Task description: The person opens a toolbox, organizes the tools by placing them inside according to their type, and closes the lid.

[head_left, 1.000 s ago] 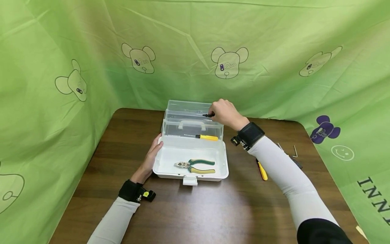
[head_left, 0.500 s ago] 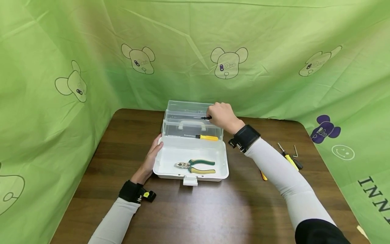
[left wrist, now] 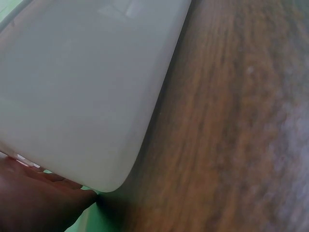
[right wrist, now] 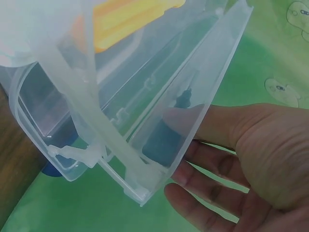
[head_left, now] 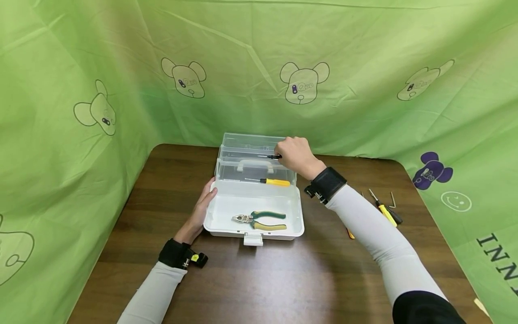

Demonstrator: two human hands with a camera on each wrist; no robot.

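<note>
An open white toolbox (head_left: 259,198) with clear upper trays (head_left: 226,167) stands mid-table. My left hand (head_left: 201,208) grips its left side, thumb on the rim; in the left wrist view this hand (left wrist: 38,193) shows at the box's corner. My right hand (head_left: 297,155) is at the top tray's right end, holding a black-handled screwdriver (head_left: 275,157) whose thin shaft points left. In the right wrist view the thumb (right wrist: 207,121) reaches inside the tray against the dark handle (right wrist: 161,145); several fingers are outside the clear wall. Green-and-yellow pliers (head_left: 259,221) lie in the base.
A yellow-handled screwdriver (head_left: 275,182) lies in the lower clear tray. On the table's right are another yellow screwdriver (head_left: 385,211), a black-handled tool (head_left: 395,217), a hex key (head_left: 392,200) and an orange handle (head_left: 350,234) partly under my right sleeve. Green cloth (head_left: 251,108) hangs behind.
My right hand has come down and slightly left, bringing the black screwdriver lower into the top tray. During the last half second it has hardly moved. The left hand keeps its place.
</note>
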